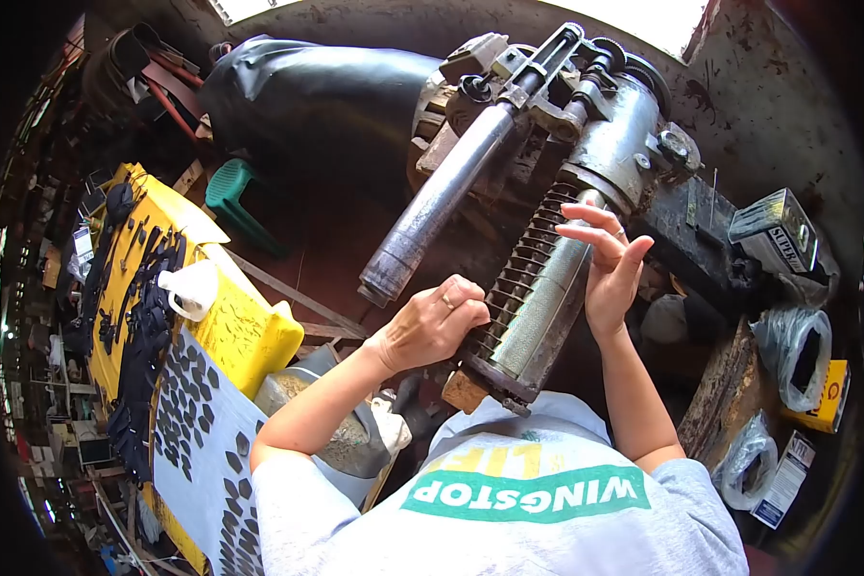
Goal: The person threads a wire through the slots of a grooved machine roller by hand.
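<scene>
A metal machine (624,125) extends a ribbed bar (530,259) and a textured metal roller (542,312) down toward my body. My left hand (434,324) is closed in a pinch at the left edge of the ribs, near their lower end; anything between its fingertips is hidden. My right hand (610,264) has its fingers stretched out over the roller's upper part, with the thumb apart. Whether its fingertips touch the roller, I cannot tell. A smooth steel cylinder (442,206) sticks out to the left of the ribs.
On the left, a pale sheet (223,432) bears rows of small dark pieces. Beside it stand a yellow container (250,331) and a green stool (240,204). A large black roll (326,91) lies behind. At right are a tin (776,235) and a yellow box (824,398).
</scene>
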{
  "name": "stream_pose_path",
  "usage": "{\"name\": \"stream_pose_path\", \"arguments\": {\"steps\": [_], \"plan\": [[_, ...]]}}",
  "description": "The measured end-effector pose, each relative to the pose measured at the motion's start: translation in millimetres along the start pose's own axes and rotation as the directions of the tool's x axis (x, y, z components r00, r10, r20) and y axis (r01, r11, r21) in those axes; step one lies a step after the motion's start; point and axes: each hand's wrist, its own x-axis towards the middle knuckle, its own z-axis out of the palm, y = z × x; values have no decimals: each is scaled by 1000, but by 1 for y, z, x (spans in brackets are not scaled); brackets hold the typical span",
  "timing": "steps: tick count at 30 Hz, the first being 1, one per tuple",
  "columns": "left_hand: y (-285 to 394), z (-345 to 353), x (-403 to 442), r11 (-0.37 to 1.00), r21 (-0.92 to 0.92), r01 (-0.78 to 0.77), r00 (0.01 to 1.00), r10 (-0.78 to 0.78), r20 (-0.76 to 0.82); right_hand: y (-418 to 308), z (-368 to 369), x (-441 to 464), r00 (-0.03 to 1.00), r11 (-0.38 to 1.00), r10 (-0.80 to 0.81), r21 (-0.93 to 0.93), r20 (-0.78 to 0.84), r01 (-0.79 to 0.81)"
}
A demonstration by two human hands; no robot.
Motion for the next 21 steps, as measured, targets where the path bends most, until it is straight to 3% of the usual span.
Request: {"name": "stream_pose_path", "arguments": {"steps": [11,16,19,21], "plan": [[0,-4,-2,973,-149,177,977,-192,-96,-1,0,-1,1000,1000,1,-7,3,-1],[9,-8,-1,763,-466,449,869,-494,28,-4,2,-1,1000,998,-13,-61,13,14],[12,-15,5,721,-484,495,856,-499,132,-3,2,0,1000,998,-17,-56,21,18],[12,-14,6,562,-619,549,804,-557,207,-3,2,0,999,998,-17,-52,27,19]]}}
